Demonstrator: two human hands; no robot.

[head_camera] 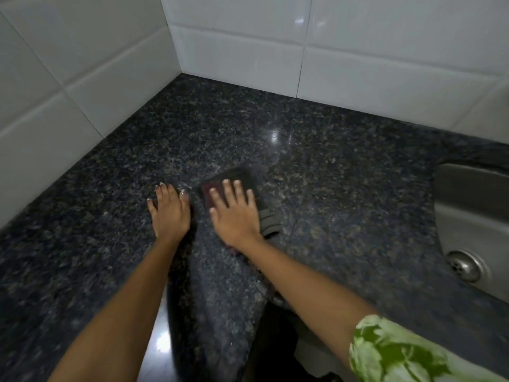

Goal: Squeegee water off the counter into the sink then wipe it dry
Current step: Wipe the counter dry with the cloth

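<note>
A dark speckled granite counter [316, 166] fills the view. My right hand [234, 210] lies flat on a dark grey and maroon cloth [239, 177], pressing it onto the counter near the middle. The cloth's folded grey end [268, 223] sticks out to the right of my palm. Just to the left, my left hand [169, 209] rests flat on the bare counter with fingers spread, holding nothing. A steel sink [468, 210] with a round drain [464, 264] sits at the right edge. No squeegee is in view.
White tiled walls [248, 45] meet in a corner behind and to the left of the counter. The counter's front edge runs between my forearms, with a dark floor gap [275, 340] below. A green patterned sleeve [399, 351] covers my right upper arm.
</note>
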